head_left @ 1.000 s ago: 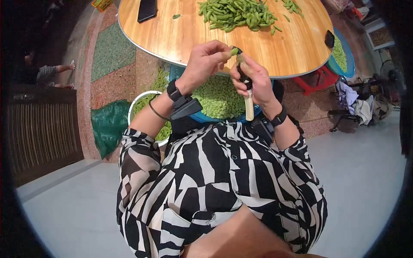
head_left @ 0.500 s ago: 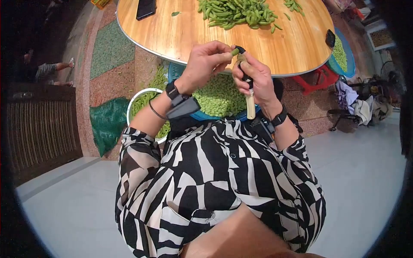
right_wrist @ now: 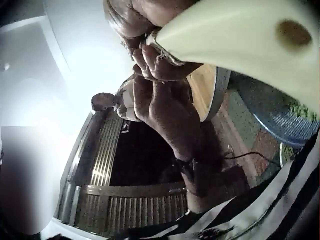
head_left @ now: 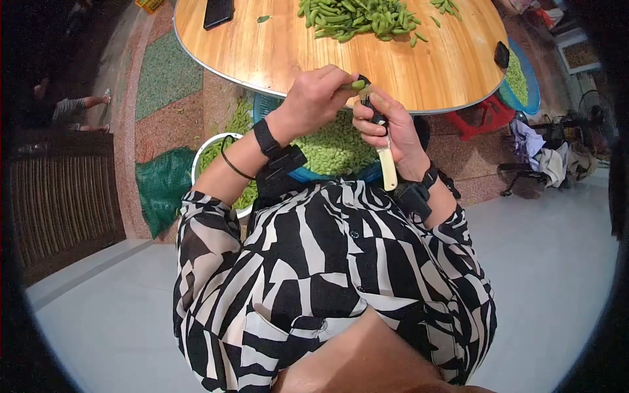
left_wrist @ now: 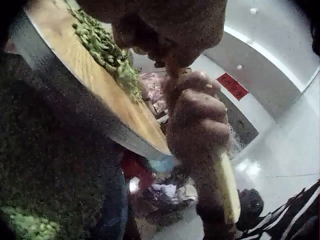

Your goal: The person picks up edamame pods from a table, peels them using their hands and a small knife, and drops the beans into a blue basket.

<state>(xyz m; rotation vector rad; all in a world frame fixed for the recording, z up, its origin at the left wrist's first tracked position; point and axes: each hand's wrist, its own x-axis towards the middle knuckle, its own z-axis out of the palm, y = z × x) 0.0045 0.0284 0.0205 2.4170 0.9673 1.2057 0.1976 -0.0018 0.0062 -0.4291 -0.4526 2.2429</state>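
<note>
In the head view the left hand (head_left: 314, 98) pinches a green pod (head_left: 358, 85) between thumb and forefinger. Close beside it, the right hand (head_left: 393, 128) has its fingers curled round a tool with a cream handle (head_left: 387, 169), which points down toward the body; a dark part shows near the fingers. The pod's tip is by the right thumb; whether the tool touches it, I cannot tell. The right wrist view shows the cream handle (right_wrist: 235, 35) up close. Below the hands lies a basin of shelled green beans (head_left: 334, 147).
On the round wooden table (head_left: 262, 56) are a pile of green pods (head_left: 360, 18), a phone (head_left: 218, 12) and a small black object (head_left: 502, 55). A white-rimmed bucket (head_left: 196, 169) of pods stands lower left, a green sack (head_left: 164, 190) beside it. A red stool (head_left: 483, 119) is at the right.
The left hand has turned slightly and its fingers cover more of the pod. The cream handle's lower end has swung a little to the right.
</note>
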